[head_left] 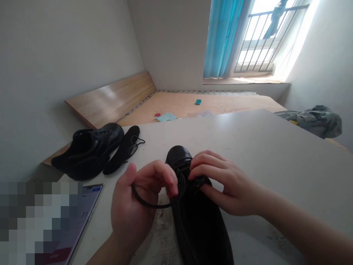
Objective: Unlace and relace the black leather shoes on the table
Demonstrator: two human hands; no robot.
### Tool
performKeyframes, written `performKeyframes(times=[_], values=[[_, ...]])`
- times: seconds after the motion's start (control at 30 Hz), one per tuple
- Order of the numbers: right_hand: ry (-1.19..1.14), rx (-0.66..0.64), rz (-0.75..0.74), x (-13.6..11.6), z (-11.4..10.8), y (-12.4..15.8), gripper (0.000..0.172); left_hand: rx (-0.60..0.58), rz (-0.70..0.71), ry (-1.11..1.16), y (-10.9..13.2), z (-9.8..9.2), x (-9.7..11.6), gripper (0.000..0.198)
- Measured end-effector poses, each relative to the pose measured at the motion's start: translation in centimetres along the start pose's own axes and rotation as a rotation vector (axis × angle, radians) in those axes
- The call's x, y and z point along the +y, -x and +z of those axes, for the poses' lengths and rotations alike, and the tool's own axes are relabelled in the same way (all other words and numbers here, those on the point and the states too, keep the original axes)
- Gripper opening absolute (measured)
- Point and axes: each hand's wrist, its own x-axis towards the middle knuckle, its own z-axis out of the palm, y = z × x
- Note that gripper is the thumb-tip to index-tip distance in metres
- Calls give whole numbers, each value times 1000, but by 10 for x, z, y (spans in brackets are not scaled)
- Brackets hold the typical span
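Note:
A black leather shoe (178,152) lies on the white table in front of me, toe pointing away. My left hand (143,191) is at its left side, fingers curled, with a black shoelace (149,205) looped across the palm and running to the shoe. The thumb points up, apart from the fingers. On the right side of the shoe, my right hand (223,180) grips the edge by the eyelets, thumb inside the opening and fingers on top. Part of the lacing is hidden beneath the fingers.
Another black shoe (88,151) stands at the table's left, beside a black insole (124,149) with a loose lace (134,147) on it. A tablet or phone (85,217) lies front left. Behind the white table (248,136) are a bed (234,103) and grey clothing (317,121).

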Motion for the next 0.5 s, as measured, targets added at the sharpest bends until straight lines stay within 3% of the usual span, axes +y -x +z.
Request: performKeyframes(times=[0.1, 0.2, 0.37, 0.5], values=[[-19, 3, 1, 0, -3, -1, 17, 156, 85, -520, -4, 0, -11, 23], [-12, 61, 11, 0, -5, -2, 13, 83, 184, -941, -4, -3, -19, 17], [-15, 285, 56, 1, -9, 0, 18, 12, 185, -1039, -2, -3, -22, 15], [-167, 412, 182, -1, -11, 3, 29, -5, 117, -896, -2, -1, -24, 12]])
